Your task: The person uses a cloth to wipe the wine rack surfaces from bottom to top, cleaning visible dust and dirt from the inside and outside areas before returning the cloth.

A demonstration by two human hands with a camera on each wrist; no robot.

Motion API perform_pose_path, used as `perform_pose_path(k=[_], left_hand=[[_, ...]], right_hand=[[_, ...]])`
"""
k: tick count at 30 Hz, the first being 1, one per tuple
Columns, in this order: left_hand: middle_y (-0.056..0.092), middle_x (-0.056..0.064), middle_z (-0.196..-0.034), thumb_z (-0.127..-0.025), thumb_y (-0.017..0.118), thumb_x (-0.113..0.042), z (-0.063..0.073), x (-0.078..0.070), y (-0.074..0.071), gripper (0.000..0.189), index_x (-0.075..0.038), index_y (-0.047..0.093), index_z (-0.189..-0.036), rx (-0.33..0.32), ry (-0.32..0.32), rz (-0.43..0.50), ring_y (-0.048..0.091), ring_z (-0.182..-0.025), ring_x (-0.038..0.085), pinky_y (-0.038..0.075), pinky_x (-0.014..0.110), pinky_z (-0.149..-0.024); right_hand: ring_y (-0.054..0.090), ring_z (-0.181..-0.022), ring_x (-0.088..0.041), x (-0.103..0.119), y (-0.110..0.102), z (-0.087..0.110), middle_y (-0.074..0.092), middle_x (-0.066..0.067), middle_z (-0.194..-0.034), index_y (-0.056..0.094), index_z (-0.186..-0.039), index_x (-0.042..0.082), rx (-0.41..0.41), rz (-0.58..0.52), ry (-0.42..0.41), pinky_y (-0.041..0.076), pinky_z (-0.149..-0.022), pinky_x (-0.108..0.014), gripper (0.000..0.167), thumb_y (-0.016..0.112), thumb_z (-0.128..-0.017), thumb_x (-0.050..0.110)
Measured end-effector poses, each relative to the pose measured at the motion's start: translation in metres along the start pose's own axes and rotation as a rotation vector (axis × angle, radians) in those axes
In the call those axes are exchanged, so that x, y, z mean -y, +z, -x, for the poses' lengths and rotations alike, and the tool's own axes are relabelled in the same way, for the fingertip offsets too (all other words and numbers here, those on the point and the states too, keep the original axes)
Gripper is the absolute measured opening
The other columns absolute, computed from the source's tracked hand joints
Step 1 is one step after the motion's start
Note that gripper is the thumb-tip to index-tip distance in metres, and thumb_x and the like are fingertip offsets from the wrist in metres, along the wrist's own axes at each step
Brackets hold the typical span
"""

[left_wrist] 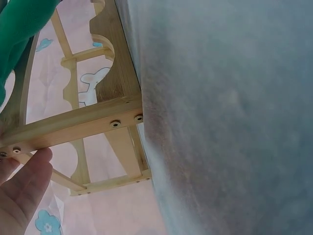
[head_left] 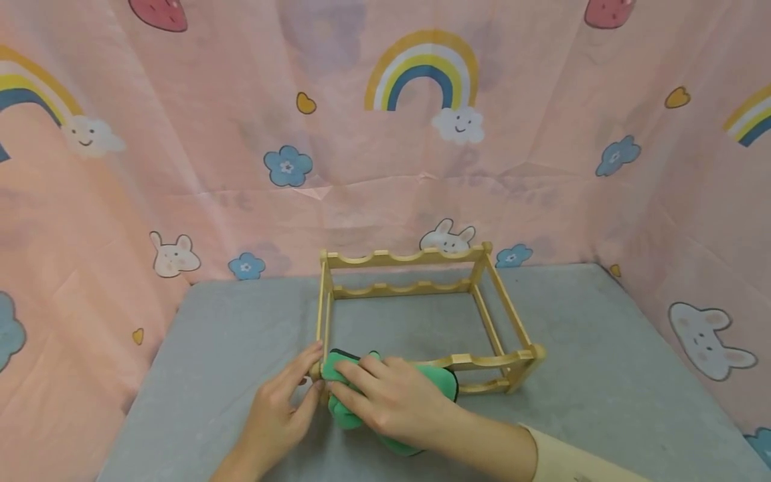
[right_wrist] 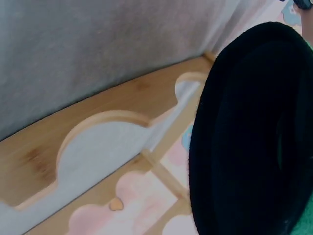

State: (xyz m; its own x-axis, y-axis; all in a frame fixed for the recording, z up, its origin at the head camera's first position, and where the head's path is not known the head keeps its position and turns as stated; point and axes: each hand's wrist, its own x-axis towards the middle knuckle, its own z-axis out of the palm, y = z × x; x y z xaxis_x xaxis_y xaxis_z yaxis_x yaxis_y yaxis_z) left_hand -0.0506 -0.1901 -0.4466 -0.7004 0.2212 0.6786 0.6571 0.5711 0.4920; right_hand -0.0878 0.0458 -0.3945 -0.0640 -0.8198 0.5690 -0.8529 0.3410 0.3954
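One rack (head_left: 409,258); b/w grn fabric (head_left: 440,381), backdrop (head_left: 361,201)

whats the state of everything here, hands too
Wooden rack: assembled, standing on the table
Green cloth: bunched, against the rack's near left corner
Left hand: gripping that corner
Right hand: holding the cloth
Table: covered in grey fabric
Pink backdrop: hanging, creased

Your left forearm (head_left: 239,462) angles in from the near side, the left hand (head_left: 280,405) with thumb and fingers drawn toward each other. Your right forearm (head_left: 490,435) slants leftward; the right hand (head_left: 394,402), back upward, bends its fingers just beside the left's.
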Motion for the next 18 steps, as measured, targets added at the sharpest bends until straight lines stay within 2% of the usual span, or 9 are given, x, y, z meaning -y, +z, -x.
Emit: perform_pose_path(k=[5,9,12,15,18], left_hand=[[0.065,0.019,-0.139,-0.082,0.076,0.009,0.001,0.001,0.000,0.060,-0.005,0.064,-0.139,0.014,-0.008,0.010,0.073,-0.105,0.024,0.059,0.027,-0.075],[0.065,0.016,-0.140,-0.081,0.078,0.009,0.001,0.001,0.000,0.060,-0.006,0.064,-0.138,0.011,-0.005,-0.006,0.073,-0.106,0.024,0.059,0.027,-0.076],[0.065,0.014,-0.141,-0.079,0.080,0.009,0.001,0.000,0.001,0.062,-0.006,0.064,-0.137,0.005,0.000,-0.008,0.073,-0.105,0.021,0.059,0.026,-0.077],[0.064,0.012,-0.142,-0.077,0.082,0.010,0.000,0.000,0.001,0.065,-0.006,0.064,-0.137,0.006,0.001,0.002,0.072,-0.105,0.020,0.057,0.021,-0.081],[0.064,0.014,-0.142,-0.075,0.082,0.013,0.000,0.000,0.002,0.066,-0.004,0.064,-0.136,0.005,0.000,0.031,0.072,-0.106,0.023,0.055,0.016,-0.087]], right_hand=[[0.052,-0.076,-0.011,0.003,0.000,-0.003,0.067,-0.005,-0.128,0.075,-0.127,0.018,0.082,0.030,0.000,0.034,-0.052,-0.017,0.026,0.062,-0.104,0.019],[0.053,-0.079,-0.011,0.000,-0.009,0.005,0.066,-0.005,-0.128,0.074,-0.128,0.019,0.142,0.018,0.007,0.040,-0.055,-0.017,0.031,0.074,-0.097,0.023],[0.056,-0.082,-0.013,-0.005,-0.018,0.017,0.066,-0.005,-0.129,0.074,-0.127,0.018,0.162,0.015,0.008,0.044,-0.058,-0.017,0.033,0.076,-0.095,0.024],[0.058,-0.084,-0.014,-0.009,-0.028,0.032,0.066,-0.006,-0.129,0.073,-0.127,0.016,0.163,-0.015,0.030,0.047,-0.060,-0.019,0.025,0.058,-0.107,0.019],[0.058,-0.084,-0.016,-0.014,-0.036,0.047,0.066,-0.008,-0.128,0.073,-0.127,0.014,0.158,-0.040,0.060,0.049,-0.062,-0.022,0.045,0.029,-0.116,0.014]])
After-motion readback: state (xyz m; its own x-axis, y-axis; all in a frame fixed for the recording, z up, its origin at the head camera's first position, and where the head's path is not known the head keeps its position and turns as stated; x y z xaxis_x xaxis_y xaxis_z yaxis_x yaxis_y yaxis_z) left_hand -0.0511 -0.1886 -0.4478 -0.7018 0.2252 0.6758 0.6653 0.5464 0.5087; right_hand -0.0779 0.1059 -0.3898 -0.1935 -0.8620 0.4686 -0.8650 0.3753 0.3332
